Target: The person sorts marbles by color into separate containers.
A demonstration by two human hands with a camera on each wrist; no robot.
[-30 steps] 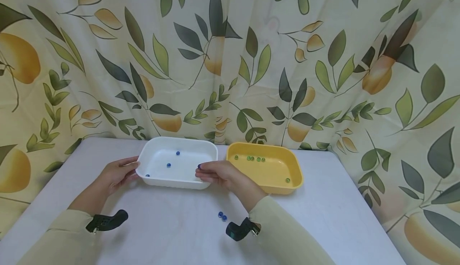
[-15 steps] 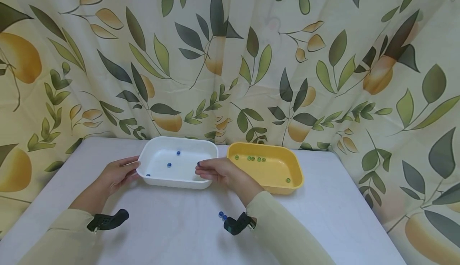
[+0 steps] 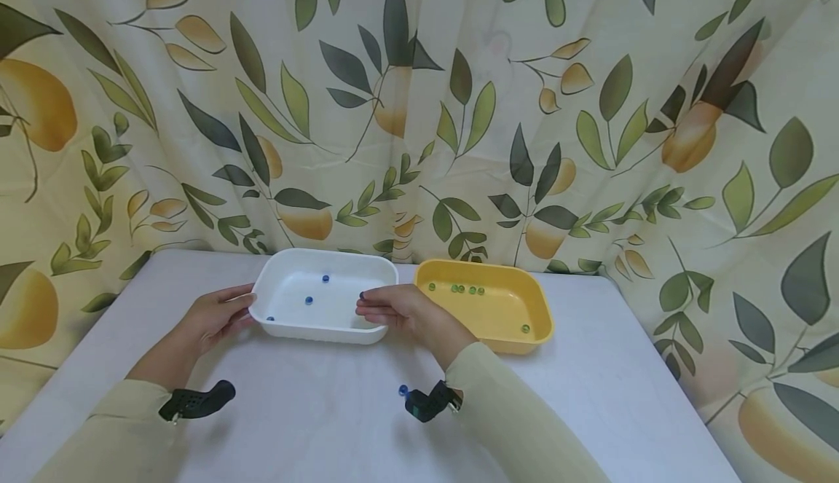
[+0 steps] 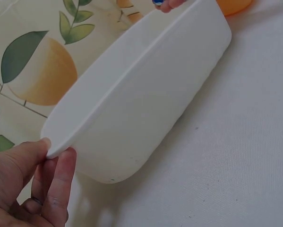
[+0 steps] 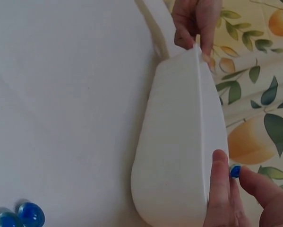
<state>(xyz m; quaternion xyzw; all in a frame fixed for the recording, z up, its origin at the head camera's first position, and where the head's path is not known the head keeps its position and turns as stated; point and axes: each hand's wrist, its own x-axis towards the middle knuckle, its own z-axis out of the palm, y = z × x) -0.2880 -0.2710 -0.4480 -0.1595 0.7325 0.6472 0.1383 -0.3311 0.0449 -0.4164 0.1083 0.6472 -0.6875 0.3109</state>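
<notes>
My left hand pinches the left end of a white plastic tray by its rim, thumb on top and fingers below. Over the tray's right part, my right hand holds a blue glass marble between thumb and fingers. Inside the tray lie a blue marble towards the back, another blue marble in the middle, and a third blue marble by the left front. On the cloth, near my right wrist, two blue marbles touch each other.
A yellow tray stands just right of the white one, with several green marbles in it. A white cloth covers the table. Behind hangs a curtain printed with fruit and leaves.
My right hand has risen slightly, still holding the marble. Its wrist strap has shifted left and covers most of one table marble in the head view. The left hand keeps its place.
</notes>
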